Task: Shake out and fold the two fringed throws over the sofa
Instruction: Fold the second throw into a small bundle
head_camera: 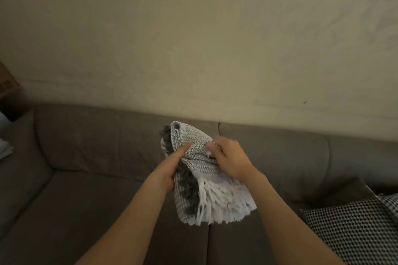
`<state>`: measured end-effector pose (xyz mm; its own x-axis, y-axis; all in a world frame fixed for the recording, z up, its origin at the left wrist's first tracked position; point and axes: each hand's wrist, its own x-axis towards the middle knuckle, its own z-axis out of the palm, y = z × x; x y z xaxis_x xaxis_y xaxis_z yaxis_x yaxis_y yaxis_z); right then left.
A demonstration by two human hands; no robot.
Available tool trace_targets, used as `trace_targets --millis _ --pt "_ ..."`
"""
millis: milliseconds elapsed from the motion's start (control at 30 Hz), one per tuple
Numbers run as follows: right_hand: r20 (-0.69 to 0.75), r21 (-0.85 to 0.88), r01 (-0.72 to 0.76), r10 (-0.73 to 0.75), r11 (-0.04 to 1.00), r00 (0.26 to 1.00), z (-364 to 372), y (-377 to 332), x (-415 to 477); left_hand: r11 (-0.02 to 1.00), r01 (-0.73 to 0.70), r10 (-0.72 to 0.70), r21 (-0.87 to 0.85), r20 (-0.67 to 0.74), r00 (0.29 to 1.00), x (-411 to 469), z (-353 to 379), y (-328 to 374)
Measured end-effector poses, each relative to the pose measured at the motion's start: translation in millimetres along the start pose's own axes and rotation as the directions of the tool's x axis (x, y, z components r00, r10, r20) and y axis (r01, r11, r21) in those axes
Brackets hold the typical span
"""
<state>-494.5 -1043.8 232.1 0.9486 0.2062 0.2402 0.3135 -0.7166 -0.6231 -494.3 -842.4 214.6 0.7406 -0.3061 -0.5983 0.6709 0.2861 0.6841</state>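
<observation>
A light grey woven throw (189, 142) with white and dark grey fringes is bunched up in the air above the sofa (97, 178). My left hand (170, 168) grips its left side, thumb on top of the cloth. My right hand (228, 159) clasps the right side, fingers curled into the fabric. White fringe hangs down below both hands, and dark grey fringe shows between the folds. A second cloth with a black-and-white check pattern (355, 228) lies on the sofa seat at the lower right; its edges are cut off by the frame.
The brown sofa fills the lower half, with back cushions and a seat seam under my hands. A plain beige wall (193, 38) rises behind it. A brown box-like object (7, 84) and pale items (4, 148) sit at the far left edge.
</observation>
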Motion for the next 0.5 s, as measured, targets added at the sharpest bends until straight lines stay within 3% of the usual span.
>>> trace_targets --millis 67,167,233,300,367,400,433,500 --pt "0.065 0.157 -0.14 0.131 0.978 0.989 -7 -3 1 1.0 -0.029 0.029 -0.001 0.008 1.0 -2 1 1" --pt "0.109 0.423 -0.313 0.295 0.85 0.949 -16 -1 -1 0.998 -0.059 0.058 -0.007 -0.02 0.998 -5 -1 5" --pt "0.098 0.517 -0.296 0.289 0.803 0.952 -19 -2 -3 0.997 -0.077 0.077 -0.009 -0.026 0.997 -3 -4 6" --pt "0.048 0.51 -0.197 0.201 0.837 0.978 -16 -2 -5 0.995 -0.093 0.092 -0.03 -0.037 0.995 1 -5 5" --pt "-0.098 0.338 -0.076 0.115 0.938 0.988 -11 -1 -5 0.992 -0.109 0.106 -0.057 -0.053 0.993 8 -7 3" --pt "-0.224 0.131 -0.006 0.036 0.991 0.974 -7 2 -5 0.991 -0.112 0.109 -0.068 -0.055 0.993 12 -8 2" --pt "-0.323 -0.109 0.056 -0.089 0.992 0.942 -3 5 -5 0.99 -0.114 0.109 -0.08 -0.062 0.992 16 -10 1" --pt "-0.341 -0.403 0.21 -0.359 0.891 0.869 4 13 -8 0.987 -0.138 0.129 -0.08 -0.107 0.986 22 -13 -2"
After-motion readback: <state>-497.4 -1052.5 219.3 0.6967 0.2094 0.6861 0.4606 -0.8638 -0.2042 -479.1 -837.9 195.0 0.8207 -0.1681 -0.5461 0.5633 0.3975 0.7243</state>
